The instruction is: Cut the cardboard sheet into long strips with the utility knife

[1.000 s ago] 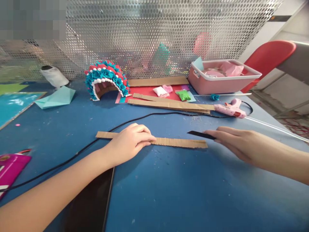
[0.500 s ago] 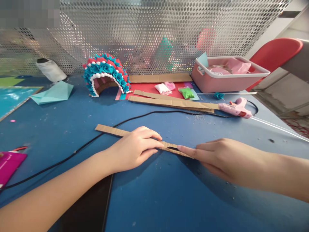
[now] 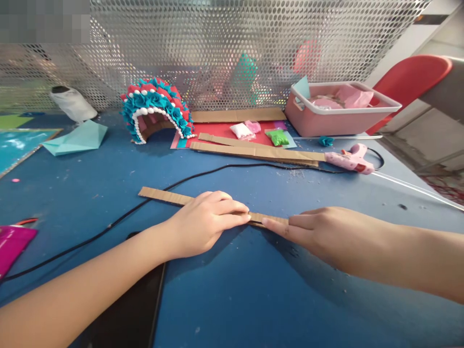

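Note:
A narrow cardboard strip (image 3: 165, 195) lies slantwise on the blue table, crossing a black cable (image 3: 195, 177). My left hand (image 3: 208, 223) is closed over the strip's middle, its thumb and fingers gripping the edges. At the strip's right end, my right hand (image 3: 322, 234) has its fingers together, with the index finger along the front edge and the others behind. Between the two hands a thin dark slit shows along the cardboard. Both palms hide parts of the strip.
Behind the hands lie cardboard strips (image 3: 253, 152), a pink glue gun (image 3: 351, 158) and green (image 3: 278, 137) and white packets (image 3: 240, 130). Further back stand a blue-and-red flowered arch (image 3: 155, 99) and a pink basket (image 3: 319, 121). A black phone-like slab (image 3: 134, 309) lies beneath my left forearm.
The gap in the strip between my hands has narrowed to a slit. My right fingers have moved slightly left along the strip, closer to my left hand.

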`<state>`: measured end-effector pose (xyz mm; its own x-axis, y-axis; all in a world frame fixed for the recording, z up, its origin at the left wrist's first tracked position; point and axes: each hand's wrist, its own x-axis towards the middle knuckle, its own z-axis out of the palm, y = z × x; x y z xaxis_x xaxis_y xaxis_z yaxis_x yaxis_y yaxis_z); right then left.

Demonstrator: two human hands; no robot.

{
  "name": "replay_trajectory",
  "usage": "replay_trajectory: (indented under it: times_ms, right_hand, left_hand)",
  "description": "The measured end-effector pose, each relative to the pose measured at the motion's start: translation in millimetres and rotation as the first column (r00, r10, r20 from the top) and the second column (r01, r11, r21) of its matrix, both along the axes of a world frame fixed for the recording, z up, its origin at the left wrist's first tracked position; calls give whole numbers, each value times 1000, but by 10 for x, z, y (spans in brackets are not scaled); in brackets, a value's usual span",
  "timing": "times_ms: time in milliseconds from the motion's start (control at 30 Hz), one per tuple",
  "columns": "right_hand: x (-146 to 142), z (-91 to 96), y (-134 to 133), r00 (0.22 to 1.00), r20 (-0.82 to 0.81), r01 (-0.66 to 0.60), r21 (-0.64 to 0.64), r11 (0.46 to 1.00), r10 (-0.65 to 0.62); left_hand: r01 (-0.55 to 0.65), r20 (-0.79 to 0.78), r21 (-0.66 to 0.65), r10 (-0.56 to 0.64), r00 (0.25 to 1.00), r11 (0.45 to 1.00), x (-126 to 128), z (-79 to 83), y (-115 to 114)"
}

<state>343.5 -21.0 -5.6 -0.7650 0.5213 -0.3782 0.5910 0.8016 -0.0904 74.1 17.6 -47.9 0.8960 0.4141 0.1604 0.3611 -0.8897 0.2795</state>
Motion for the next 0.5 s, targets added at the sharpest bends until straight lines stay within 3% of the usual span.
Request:
replay_trajectory:
  times_ms: [367,500]
  right_hand:
    - [-18,61,44,997,-68,35,-89,995,-41]
    - [33,54,39,989,-143,48,-1,999,-48]
  left_hand:
    - [-9,-109,-89,-1,994,996,-74,-38,17]
    - [-12,-95,-111,2,995,994,-76,-38,15]
